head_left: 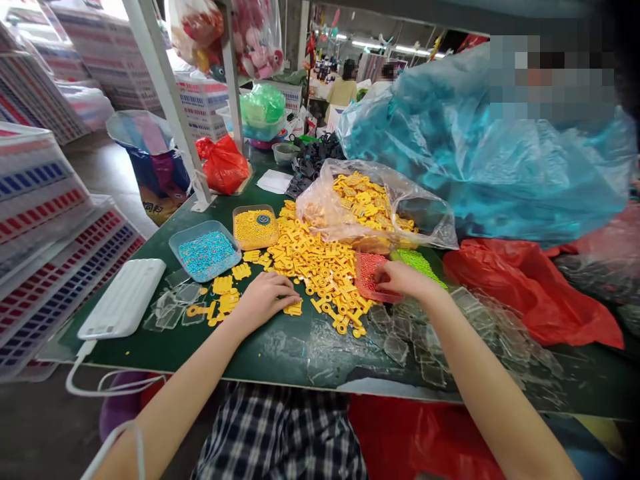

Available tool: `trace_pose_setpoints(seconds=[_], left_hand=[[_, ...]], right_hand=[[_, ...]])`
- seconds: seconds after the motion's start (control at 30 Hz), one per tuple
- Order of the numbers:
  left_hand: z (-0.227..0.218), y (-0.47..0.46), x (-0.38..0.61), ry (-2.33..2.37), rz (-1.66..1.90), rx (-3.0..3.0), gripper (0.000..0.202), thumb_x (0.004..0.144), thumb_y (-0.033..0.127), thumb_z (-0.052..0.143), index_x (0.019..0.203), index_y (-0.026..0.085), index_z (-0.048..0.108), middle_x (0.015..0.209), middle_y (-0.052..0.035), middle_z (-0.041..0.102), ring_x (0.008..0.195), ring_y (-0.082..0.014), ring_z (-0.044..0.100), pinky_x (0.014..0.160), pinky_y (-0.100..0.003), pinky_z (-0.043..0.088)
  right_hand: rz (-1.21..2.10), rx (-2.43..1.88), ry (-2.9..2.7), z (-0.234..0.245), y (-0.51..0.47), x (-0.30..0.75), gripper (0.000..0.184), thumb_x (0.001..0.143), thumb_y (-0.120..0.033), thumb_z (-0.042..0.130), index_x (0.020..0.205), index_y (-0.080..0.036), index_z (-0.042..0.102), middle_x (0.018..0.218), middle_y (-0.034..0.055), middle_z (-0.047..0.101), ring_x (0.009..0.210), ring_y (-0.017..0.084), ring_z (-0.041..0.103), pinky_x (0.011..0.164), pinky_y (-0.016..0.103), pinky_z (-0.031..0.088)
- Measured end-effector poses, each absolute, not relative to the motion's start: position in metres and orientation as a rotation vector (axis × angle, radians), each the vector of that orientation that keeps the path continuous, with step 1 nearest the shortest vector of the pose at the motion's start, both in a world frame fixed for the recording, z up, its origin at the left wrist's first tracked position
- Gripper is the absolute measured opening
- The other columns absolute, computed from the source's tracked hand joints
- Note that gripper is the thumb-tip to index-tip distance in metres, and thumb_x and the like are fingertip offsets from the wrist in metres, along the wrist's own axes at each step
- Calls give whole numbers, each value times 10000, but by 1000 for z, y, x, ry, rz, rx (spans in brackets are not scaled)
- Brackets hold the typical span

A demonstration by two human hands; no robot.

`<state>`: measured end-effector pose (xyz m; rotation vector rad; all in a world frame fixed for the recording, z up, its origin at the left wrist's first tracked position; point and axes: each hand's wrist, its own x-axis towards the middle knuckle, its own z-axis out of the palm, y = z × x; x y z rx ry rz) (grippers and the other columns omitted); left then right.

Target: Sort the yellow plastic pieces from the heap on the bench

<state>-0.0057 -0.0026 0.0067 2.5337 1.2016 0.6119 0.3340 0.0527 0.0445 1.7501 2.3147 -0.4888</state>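
Yellow plastic pieces lie heaped across the middle of the green table, spilling from a clear bag behind them. At the heap's near edge the left hand lies palm down, fingers loosely curled, fingertips on a small yellow piece; whether it grips it I cannot tell. The right hand has its fingers drawn together at the tray of red beads, and what they pinch is hidden. Green beads lie just behind that hand. Farther left stand a tray of blue beads, a tray of yellow beads and a white power bank.
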Motion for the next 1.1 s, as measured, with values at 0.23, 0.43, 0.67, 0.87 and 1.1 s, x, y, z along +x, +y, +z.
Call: trace_pose_setpoints(seconds=[0.23,0.43,0.67,0.87,1.1], left_hand=[[-5,-3,-4,1122,668,2588,218,917,400,603,863,276,774,908,3,722,854,-173,588,761,-326,383],[-2,-3,-7,1130,739,2540,235,946,383,557,975,262,756,982,-16,715,903,-183,589,805,-330,419],[14,-12,-8,1114,1054,2553,310,985,373,479,917,207,732,882,-35,722,827,-175,598,776,-330,426],[25,-15,-6,1042,1225,2562,301,978,358,489,844,214,716,766,-19,734,738,-155,613,736,-319,445],[26,-12,-7,1036,1214,2567,264,957,338,511,845,224,721,777,-18,738,734,-171,624,724,-331,462]], right_hand=[[-483,1641,2393,42,50,339,126,796,-200,560,759,-181,678,799,60,710,691,175,604,599,268,384],[-404,1660,2458,43,45,339,125,801,-211,567,783,-189,688,865,90,712,791,220,625,658,295,415],[-463,1713,2488,51,40,338,193,825,-345,616,874,-182,709,915,87,728,831,232,659,714,317,470],[-444,1814,2475,64,40,345,556,687,-332,782,1200,-181,629,1260,117,635,1143,286,586,934,364,466],[-399,1803,2411,56,52,338,532,677,-353,785,1157,-166,653,1209,125,659,1113,300,581,933,377,445]])
